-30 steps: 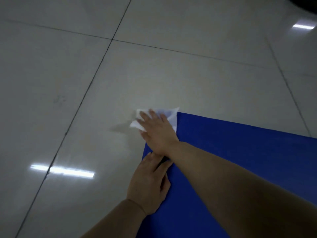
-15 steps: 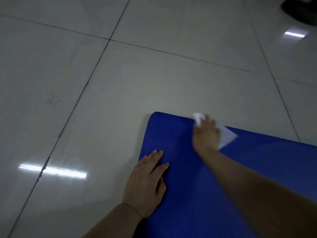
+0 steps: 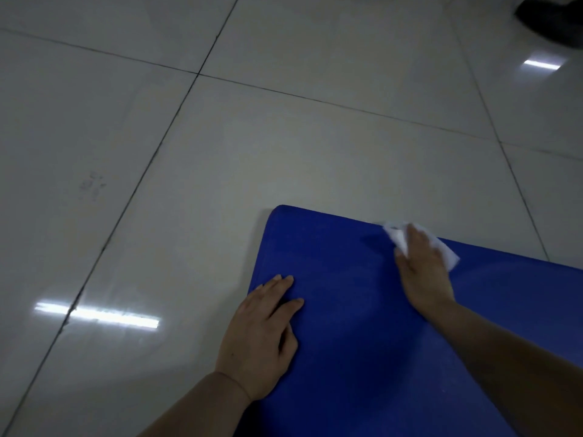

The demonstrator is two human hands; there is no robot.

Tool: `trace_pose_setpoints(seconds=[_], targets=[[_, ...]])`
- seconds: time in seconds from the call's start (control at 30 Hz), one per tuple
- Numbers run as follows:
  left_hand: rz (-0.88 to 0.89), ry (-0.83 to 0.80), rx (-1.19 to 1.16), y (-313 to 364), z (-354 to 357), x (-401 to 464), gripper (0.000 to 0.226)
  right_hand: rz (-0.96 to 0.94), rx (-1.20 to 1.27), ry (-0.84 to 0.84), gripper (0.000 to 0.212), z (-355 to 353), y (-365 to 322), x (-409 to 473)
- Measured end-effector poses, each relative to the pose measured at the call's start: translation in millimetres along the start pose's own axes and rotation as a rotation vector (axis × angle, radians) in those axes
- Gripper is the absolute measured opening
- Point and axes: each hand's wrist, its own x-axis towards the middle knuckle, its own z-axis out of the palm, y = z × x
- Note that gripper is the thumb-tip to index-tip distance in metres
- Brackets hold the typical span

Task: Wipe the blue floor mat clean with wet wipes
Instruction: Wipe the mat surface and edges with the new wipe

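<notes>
Blue foam-like mat (image 3: 362,326) fills the lower right of the head view, lying flat on pale glossy floor tiles (image 3: 220,152). Its rounded far-left corner sits near the centre of the frame, and its far edge runs off toward three o'clock.

The left hand (image 3: 262,329) lies flat at about six o'clock, fingers straight and together, palm pressing the mat just inside its left edge. It holds nothing. The right hand (image 3: 422,272), at about four o'clock, also has its fingers fairly straight and presses a white wet wipe (image 3: 441,250) down against the mat's far edge. Part of the wipe pokes out beyond the fingertips and over the edge toward the tile.

To do this step well, the pressing hand probably ought to keep an even, flat pressure and overlap each stroke, while the left hand pins the mat so it cannot slide or curl.

Open tile surrounds the mat from nine o'clock round to one o'clock, giving free room to sweep past the edge. A dark object (image 3: 555,20), too blurred to identify, sits well apart at the frame's one o'clock corner. Ceiling lights glare off the tiles at eight and two o'clock.
</notes>
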Motion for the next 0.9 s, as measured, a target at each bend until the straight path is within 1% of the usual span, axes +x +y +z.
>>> trace_pose_setpoints(seconds=[0.03,0.07,0.1,0.13,0.2,0.27,0.3,0.37,0.47,0.5,0.53,0.57,0.67,0.7,0.73,0.77,0.83,0.87,0.9], targets=[[-0.002,-0.003,-0.004,0,0,0,0.039,0.102,-0.061,-0.004,0.045,1,2,-1],[-0.003,-0.001,-0.007,0,0,0,0.039,0.145,-0.1,0.0,0.044,5,-6,-1],[-0.003,0.001,-0.009,0,-1,-1,0.039,0.135,-0.099,0.035,0.043,9,-21,0],[0.001,0.008,-0.006,0,-1,-1,0.039,0.09,-0.058,0.06,0.042,15,-42,0],[0.014,0.005,0.006,0,-2,0,0.04,-0.14,-0.048,0.038,0.047,32,-92,0],[0.028,-0.017,-0.008,2,-5,2,0.041,-0.343,-0.015,-0.137,0.05,46,-141,-1],[0.026,-0.026,-0.035,4,-7,4,0.041,-0.412,-0.01,-0.23,0.05,49,-158,-2],[0.012,-0.043,-0.078,6,-10,7,0.04,-0.494,-0.005,-0.344,0.049,45,-171,-5],[0.018,-0.088,-0.031,4,-10,7,0.039,-0.492,0.074,-0.408,0.049,30,-138,-16],[0.013,-0.1,-0.005,5,-11,7,0.04,-0.471,0.069,-0.404,0.049,24,-120,-22],[-0.009,-0.112,0.01,5,-12,6,0.04,-0.412,0.06,-0.394,0.05,18,-97,-29],[-0.023,-0.128,0.018,6,-15,7,0.042,-0.308,0.058,-0.359,0.049,11,-74,-35],[-0.003,-0.203,0.039,14,-28,10,0.042,0.129,0.092,-0.151,0.033,-8,-20,-50],[0.001,-0.267,0.029,14,-37,13,0.041,0.254,0.064,-0.131,0.035,-10,-14,-50],[-0.021,-0.319,-0.021,13,-47,14,0.039,0.35,0.013,-0.148,0.041,-10,-14,-48],[-0.068,-0.338,-0.076,12,-57,14,0.035,0.404,-0.044,-0.17,0.046,-9,-21,-44],[-0.168,-0.296,-0.179,9,-75,11,0.027,0.438,-0.113,-0.204,0.051,-1,-52,-36],[-0.208,-0.282,-0.23,10,-83,7,0.025,0.395,-0.119,-0.23,0.053,6,-70,-33],[-0.208,-0.265,-0.257,11,-88,2,0.023,0.302,-0.127,-0.259,0.054,13,-89,-32]])
